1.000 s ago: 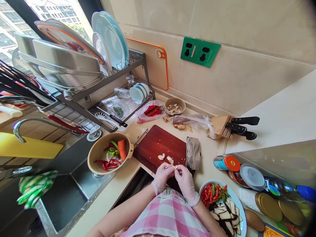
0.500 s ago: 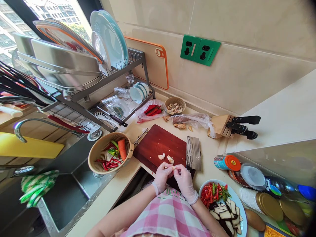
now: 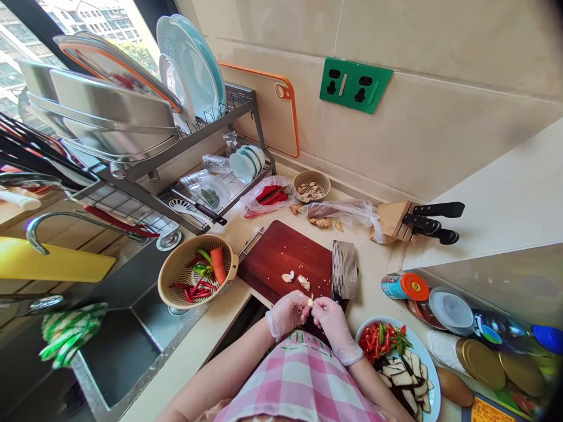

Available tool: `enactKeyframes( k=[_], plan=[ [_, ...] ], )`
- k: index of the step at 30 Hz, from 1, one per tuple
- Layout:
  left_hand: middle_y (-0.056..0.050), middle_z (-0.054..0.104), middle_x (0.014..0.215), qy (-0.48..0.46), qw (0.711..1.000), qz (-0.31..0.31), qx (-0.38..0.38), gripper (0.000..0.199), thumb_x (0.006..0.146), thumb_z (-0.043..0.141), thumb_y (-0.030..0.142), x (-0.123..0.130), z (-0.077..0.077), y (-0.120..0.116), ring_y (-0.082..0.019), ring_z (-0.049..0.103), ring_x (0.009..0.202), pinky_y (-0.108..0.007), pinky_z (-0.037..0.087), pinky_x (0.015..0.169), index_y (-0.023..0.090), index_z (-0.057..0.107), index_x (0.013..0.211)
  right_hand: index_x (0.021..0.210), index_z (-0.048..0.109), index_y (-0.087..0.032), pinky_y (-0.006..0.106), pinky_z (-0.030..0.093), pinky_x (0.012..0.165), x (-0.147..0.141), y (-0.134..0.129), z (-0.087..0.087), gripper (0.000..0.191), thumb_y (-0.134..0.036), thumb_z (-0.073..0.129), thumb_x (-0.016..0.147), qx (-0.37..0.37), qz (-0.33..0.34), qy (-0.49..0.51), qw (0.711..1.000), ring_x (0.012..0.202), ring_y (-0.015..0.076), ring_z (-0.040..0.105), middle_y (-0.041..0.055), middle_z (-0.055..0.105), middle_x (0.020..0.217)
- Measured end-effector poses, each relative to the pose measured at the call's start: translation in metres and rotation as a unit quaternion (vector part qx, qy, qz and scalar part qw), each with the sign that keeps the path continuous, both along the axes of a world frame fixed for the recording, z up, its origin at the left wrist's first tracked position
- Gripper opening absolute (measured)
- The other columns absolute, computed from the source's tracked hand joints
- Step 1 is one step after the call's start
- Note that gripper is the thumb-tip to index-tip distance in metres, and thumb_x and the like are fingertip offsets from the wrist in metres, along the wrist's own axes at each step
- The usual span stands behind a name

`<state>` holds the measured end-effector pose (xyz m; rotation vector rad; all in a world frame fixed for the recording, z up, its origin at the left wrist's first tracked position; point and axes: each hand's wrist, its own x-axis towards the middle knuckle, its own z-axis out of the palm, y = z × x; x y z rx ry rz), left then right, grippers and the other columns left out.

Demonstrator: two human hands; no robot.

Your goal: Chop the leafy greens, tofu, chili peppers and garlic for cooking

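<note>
Both my hands wear clear gloves and meet over the near edge of the dark red cutting board (image 3: 281, 252). Between their fingertips is a small pale garlic clove (image 3: 311, 302). My left hand (image 3: 289, 313) pinches it from the left, and my right hand (image 3: 332, 322) pinches it from the right. Two crushed garlic pieces (image 3: 303, 282) lie on the board just beyond my fingers, among small crumbs. A cleaver (image 3: 344, 269) rests along the board's right side, its blade pointing away and its handle partly hidden by my right hand.
Left of the board, a strainer basket (image 3: 165, 278) holds a carrot and peppers beside the sink (image 3: 118, 351). At right sits a plate (image 3: 433, 375) of chopped peppers and dark-skinned slices. Behind are a garlic basket (image 3: 323, 196), ginger (image 3: 320, 223) and a knife block (image 3: 391, 221). Jars (image 3: 479, 357) line the far right.
My hands have shifted slightly, with the fingertips now a bit further apart and more of the clove showing between them. The board, cleaver and garlic on it stay put.
</note>
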<state>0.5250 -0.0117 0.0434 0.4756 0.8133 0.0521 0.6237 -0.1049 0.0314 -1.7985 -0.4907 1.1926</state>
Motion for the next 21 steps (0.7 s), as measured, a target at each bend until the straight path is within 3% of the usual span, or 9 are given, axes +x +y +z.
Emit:
enactKeyframes(
  k=[4,10,16,21],
  plan=[
    [0.004,0.053,0.051,0.103,0.982,0.112,0.108,0.023,0.055,0.069,0.023,0.006,0.005,-0.009,-0.008,0.047,0.047,-0.020,0.029,0.049,0.017,0.048,0.061,0.080,0.061,-0.017,0.024,0.044,0.049,0.000,-0.002,-0.002,0.021,-0.035,0.052,0.073,0.051,-0.008,-0.050,0.997,0.053,0.0134,0.057,0.0028,0.066,0.067],
    [0.005,0.053,0.053,0.083,0.972,0.096,0.196,0.027,0.056,0.074,0.029,0.011,0.016,-0.012,-0.007,0.047,0.048,-0.020,0.032,0.050,0.017,0.055,0.072,0.075,0.063,-0.019,0.024,0.046,0.058,0.005,-0.001,0.009,0.019,-0.030,0.047,0.080,0.071,0.045,-0.210,0.974,0.062,0.0158,0.061,0.0041,0.068,0.073],
    [0.002,0.054,0.052,0.106,0.980,0.037,0.167,0.030,0.058,0.073,0.038,0.006,0.017,-0.010,-0.007,0.045,0.045,-0.021,0.032,0.048,0.014,0.058,0.068,0.071,0.058,-0.020,0.023,0.041,0.058,0.002,-0.003,0.015,0.019,-0.023,0.042,0.082,0.067,0.100,-0.328,0.937,0.058,0.0134,0.057,0.0020,0.064,0.067],
    [0.004,0.049,0.050,0.017,0.999,0.007,0.037,0.026,0.057,0.074,0.031,0.001,0.014,-0.005,-0.005,0.040,0.043,-0.019,0.029,0.045,0.013,0.057,0.063,0.063,0.054,-0.020,0.021,0.039,0.053,0.000,-0.002,0.010,0.017,-0.024,0.045,0.077,0.044,0.051,-0.279,0.958,0.053,0.0116,0.052,-0.0015,0.058,0.059]
  ],
)
